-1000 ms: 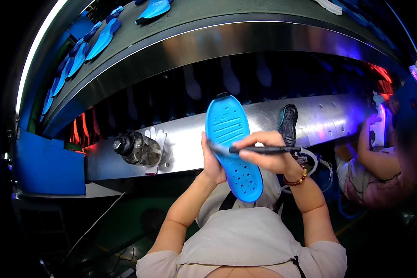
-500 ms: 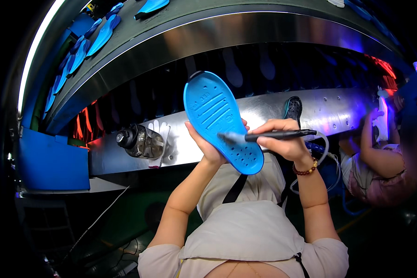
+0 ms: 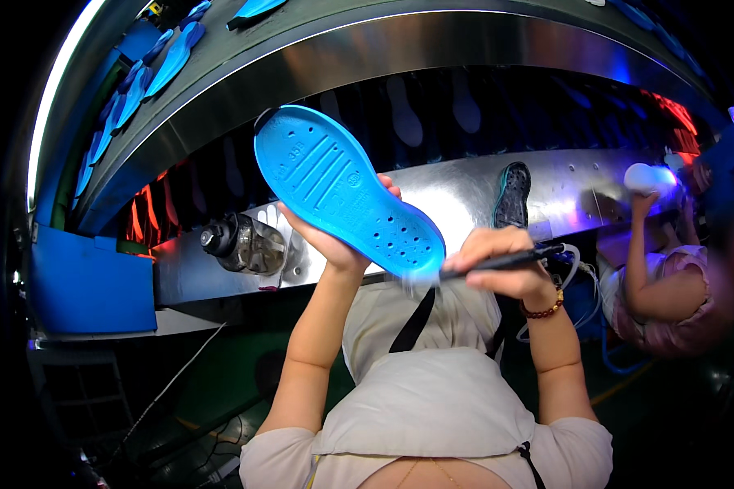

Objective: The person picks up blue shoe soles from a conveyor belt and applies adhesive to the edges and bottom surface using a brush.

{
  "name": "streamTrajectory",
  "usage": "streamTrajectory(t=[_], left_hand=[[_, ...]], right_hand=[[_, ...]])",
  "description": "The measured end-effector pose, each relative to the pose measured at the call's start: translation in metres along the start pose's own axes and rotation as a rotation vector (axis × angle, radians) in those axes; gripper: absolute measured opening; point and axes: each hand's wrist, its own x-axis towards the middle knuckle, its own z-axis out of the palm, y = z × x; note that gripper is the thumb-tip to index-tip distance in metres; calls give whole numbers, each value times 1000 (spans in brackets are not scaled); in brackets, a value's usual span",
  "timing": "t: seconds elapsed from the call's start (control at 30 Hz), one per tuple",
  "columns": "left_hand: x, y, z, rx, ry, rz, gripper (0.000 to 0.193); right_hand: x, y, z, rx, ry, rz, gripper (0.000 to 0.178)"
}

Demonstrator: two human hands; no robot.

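My left hand point(image 3: 334, 248) grips a bright blue shoe sole point(image 3: 342, 191) from beneath, thumb on the near left edge and fingertips showing past its right edge. Ridges run across the upper half of the sole and small holes dot its lower half; a dark patch sits on its far end. My right hand point(image 3: 501, 265) is closed on a brush with a black handle point(image 3: 530, 255). The brush's pale tip, smeared by motion, is at the sole's near end; whether it touches is unclear. A whitish hose point(image 3: 575, 261) shows behind the handle.
A dark bottle point(image 3: 257, 247) and a white glove point(image 3: 269, 216) are on the metal bench point(image 3: 440, 183). Another dark sole point(image 3: 512, 196) lies right of centre. More blue soles point(image 3: 171, 65) rest on the belt above. At right, a co-worker point(image 3: 665, 285) holds a pale piece.
The blue sole has moved left and away from me, and turned more slanted. The brush has shifted from mid-sole to its near end. The co-worker's pale piece has changed position.
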Motion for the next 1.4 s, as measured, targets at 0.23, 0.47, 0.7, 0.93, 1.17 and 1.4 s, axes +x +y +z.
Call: streamTrajectory(t=[0.23, 0.47, 0.7, 0.93, 1.17, 1.4], left_hand=[[0, 9, 8, -51, -68, 3, 100], [-19, -15, 28, -116, -85, -150, 87], [-21, -12, -23, -92, -232, -356, 64], [-10, 4, -8, 101, -305, -713, 59], [-4, 17, 0, 324, -272, -985, 60], [-5, 27, 4, 362, -226, -1062, 57]], right_hand=[[-1, 12, -5, 57, -112, -66, 23], [-4, 22, 27, 657, 341, 179, 20], [-4, -8, 10, 10, -36, 84, 20], [6, -8, 3, -190, -206, -63, 19], [17, -29, -16, -262, -249, -115, 17], [24, -44, -29, -334, -472, -68, 19]])
